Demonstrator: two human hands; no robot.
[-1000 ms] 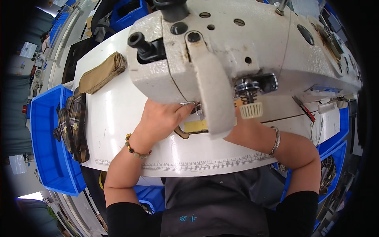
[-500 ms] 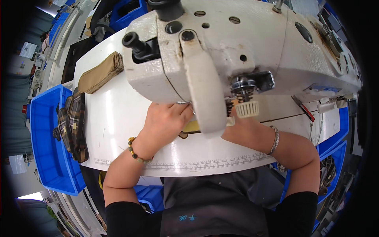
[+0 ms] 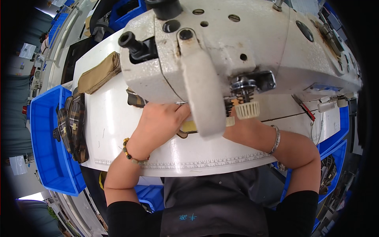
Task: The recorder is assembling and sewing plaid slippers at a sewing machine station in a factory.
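The white sewing machine head (image 3: pixel 221 51) fills the upper middle and covers the sewing spot. My left hand (image 3: pixel 162 121) is on the white table under its left side, fingers curled and pressed together on a plaid fabric piece (image 3: pixel 135 98). One end of that piece shows beyond the hand, beside the machine. A yellowish part (image 3: pixel 189 126) with a brown edge shows between my hands; whether it belongs to the same piece I cannot tell. My right hand (image 3: pixel 239 128) reaches in behind the presser lever (image 3: pixel 203 91) and tension knob (image 3: pixel 247 110), which hide its fingers.
A stack of tan fabric pieces (image 3: pixel 100 74) lies on the table's far left. Left of the table, plaid pieces (image 3: pixel 74 126) hang over the rim of a blue bin (image 3: pixel 43 134). Red-handled snips (image 3: pixel 306 110) lie at right. A ruler strip (image 3: pixel 185 165) runs along the near edge.
My left hand has shifted slightly left. The end of the plaid fabric piece has come into sight at the machine's left side. My right hand has barely moved.
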